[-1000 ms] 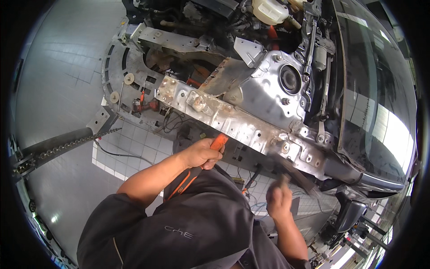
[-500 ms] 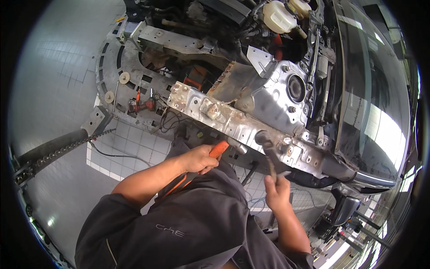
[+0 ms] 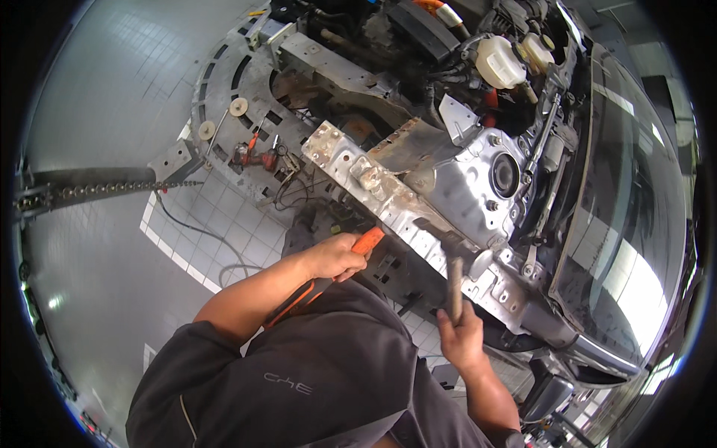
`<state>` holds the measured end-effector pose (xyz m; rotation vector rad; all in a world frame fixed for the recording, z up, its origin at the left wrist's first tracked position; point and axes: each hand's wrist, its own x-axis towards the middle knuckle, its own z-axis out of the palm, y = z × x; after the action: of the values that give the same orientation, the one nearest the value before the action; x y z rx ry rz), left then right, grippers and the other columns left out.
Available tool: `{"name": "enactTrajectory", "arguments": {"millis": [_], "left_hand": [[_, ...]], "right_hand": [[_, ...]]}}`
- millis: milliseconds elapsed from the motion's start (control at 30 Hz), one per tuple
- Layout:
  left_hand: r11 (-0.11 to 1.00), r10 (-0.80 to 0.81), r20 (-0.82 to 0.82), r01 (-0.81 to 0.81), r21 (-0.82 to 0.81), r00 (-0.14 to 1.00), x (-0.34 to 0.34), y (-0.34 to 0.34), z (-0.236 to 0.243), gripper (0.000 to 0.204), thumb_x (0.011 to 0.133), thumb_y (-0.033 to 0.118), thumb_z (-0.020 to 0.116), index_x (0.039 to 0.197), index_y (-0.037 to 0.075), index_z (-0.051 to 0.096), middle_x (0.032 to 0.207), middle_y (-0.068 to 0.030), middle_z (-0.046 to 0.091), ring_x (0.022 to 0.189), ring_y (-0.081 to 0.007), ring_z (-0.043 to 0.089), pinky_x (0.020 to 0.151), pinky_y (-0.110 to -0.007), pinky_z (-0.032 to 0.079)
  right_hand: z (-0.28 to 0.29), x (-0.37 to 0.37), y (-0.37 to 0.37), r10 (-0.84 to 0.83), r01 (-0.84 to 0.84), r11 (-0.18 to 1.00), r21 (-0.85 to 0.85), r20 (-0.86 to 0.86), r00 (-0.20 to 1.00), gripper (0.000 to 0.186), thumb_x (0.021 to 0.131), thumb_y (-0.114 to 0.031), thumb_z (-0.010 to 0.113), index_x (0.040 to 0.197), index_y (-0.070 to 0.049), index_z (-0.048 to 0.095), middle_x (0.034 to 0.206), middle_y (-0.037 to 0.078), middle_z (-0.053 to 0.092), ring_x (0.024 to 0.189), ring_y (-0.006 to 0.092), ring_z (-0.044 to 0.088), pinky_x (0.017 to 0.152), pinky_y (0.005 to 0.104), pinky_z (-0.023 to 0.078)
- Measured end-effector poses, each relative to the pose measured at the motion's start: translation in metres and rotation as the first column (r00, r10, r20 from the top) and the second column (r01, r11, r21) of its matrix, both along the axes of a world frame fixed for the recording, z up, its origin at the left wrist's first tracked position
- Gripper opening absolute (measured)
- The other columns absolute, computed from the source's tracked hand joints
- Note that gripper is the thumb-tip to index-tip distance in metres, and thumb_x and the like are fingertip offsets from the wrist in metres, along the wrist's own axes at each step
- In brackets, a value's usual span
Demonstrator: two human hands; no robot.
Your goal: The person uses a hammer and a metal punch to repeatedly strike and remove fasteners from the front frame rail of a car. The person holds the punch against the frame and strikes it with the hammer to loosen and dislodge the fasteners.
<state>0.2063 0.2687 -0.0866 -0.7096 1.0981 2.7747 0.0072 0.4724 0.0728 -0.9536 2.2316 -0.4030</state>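
My left hand [image 3: 336, 257] is closed round an orange-and-black tool [image 3: 367, 240] just below the near edge of a long silver, rust-spotted body rail [image 3: 411, 228]; the rest of that tool runs down along my front, partly hidden behind the hand. My right hand [image 3: 461, 336] grips the wooden handle [image 3: 455, 284] of a hammer, whose head is blurred over the right half of the rail, too smeared to tell whether it touches. Behind the rail sits the shiny strut tower [image 3: 467, 190] with its round opening.
Engine parts and a white reservoir [image 3: 499, 61] fill the top; the windscreen [image 3: 620, 209] is at right. At left are a slotted steel bench [image 3: 213, 78] with a red power tool [image 3: 261, 158], a chain on an arm [image 3: 89, 187], and a cable [image 3: 213, 231] on tiles.
The hammer in my right hand has moved up from the rail's right end onto the rail. The view has turned, shifting the car rightward. My left hand stays at nearly the same spot.
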Motion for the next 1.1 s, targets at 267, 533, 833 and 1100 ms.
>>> {"name": "enactTrajectory", "arguments": {"millis": [267, 533, 833, 1100], "left_hand": [[0.997, 0.081, -0.015, -0.081, -0.01, 0.997, -0.003, 0.015, 0.003, 0.009, 0.082, 0.006, 0.056, 0.085, 0.004, 0.048, 0.058, -0.0017, 0.049, 0.042, -0.0111, 0.046, 0.039, -0.027, 0.036], [0.994, 0.085, -0.016, -0.086, -0.06, 0.996, -0.007, 0.018, 0.005, 0.007, 0.081, 0.007, 0.055, 0.085, 0.004, 0.049, 0.055, -0.001, 0.048, 0.042, -0.0111, 0.048, 0.039, -0.028, 0.036], [0.986, 0.055, 0.086, -0.041, -0.159, 0.995, -0.003, 0.02, 0.013, 0.011, 0.081, 0.013, 0.057, 0.083, 0.003, 0.052, 0.056, -0.0025, 0.053, 0.044, -0.0122, 0.051, 0.04, -0.028, 0.039], [0.923, -0.019, 0.103, 0.057, -0.381, 0.995, 0.005, 0.013, 0.004, 0.011, 0.08, 0.014, 0.056, 0.083, 0.003, 0.053, 0.058, -0.0038, 0.055, 0.045, -0.0142, 0.054, 0.042, -0.03, 0.041]], "right_hand": [[0.035, -0.023, -0.017, 0.077, -0.077, 0.997, 0.01, -0.04, 0.996, 0.022, 0.089, -0.02, 0.069, 0.09, 0.001, 0.061, 0.069, 0.018, 0.062, 0.058, 0.0294, 0.06, 0.056, 0.0377, 0.047], [0.022, -0.033, 0.007, 0.341, -0.448, 0.804, -0.39, -0.315, 0.886, 0.025, 0.09, -0.022, 0.065, 0.087, -0.002, 0.052, 0.065, 0.017, 0.057, 0.048, 0.0324, 0.053, 0.047, 0.0373, 0.046], [0.045, -0.004, -0.015, 0.005, 0.07, 0.75, -0.658, 0.112, 0.994, 0.008, 0.089, -0.006, 0.055, 0.081, -0.005, 0.057, 0.058, 0.004, 0.054, 0.052, 0.0141, 0.052, 0.05, 0.0276, 0.04], [0.038, -0.005, -0.026, 0.058, -0.1, 0.959, -0.267, -0.158, 0.986, 0.017, 0.086, -0.009, 0.069, 0.08, -0.002, 0.055, 0.062, 0.007, 0.058, 0.053, 0.0137, 0.051, 0.051, 0.0305, 0.041]]}}
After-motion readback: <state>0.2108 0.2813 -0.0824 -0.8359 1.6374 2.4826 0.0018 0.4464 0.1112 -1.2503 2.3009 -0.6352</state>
